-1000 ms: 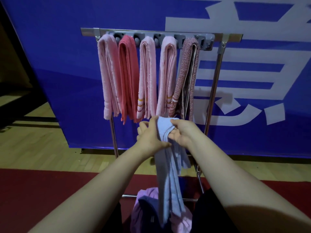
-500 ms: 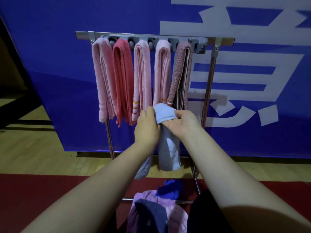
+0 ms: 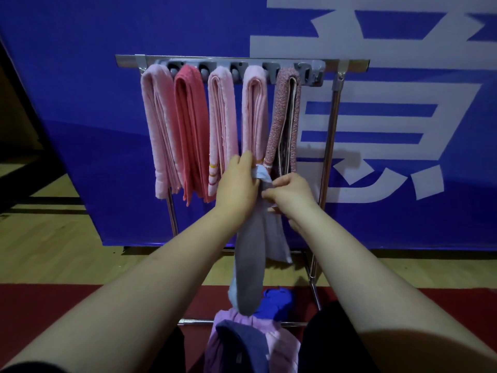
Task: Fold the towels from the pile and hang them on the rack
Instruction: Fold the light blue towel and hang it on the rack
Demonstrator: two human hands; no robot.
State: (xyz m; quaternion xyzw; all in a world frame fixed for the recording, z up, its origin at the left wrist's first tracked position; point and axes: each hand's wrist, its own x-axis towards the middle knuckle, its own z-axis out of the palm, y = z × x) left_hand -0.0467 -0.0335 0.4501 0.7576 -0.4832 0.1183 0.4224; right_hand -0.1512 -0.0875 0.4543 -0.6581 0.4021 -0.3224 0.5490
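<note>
A pale blue-grey towel hangs doubled in front of me, its two ends dangling toward the floor. My left hand grips its folded top from the left, and my right hand pinches the same fold from the right. Behind my hands stands the metal rack, its grey peg bar holding several folded towels: pink, coral red, two light pink and a speckled mauve one. The pile of purple, lilac and blue towels lies below, near my knees.
A large blue banner with white characters stands right behind the rack. The rack's lower bar crosses the red mat, with wooden floor beyond it. The right end of the peg bar holds no towel.
The towel's fold has been narrowed: my hands closed in on its top, and the two ends now hang longer and straighter. The view has shifted slightly toward the rack.
</note>
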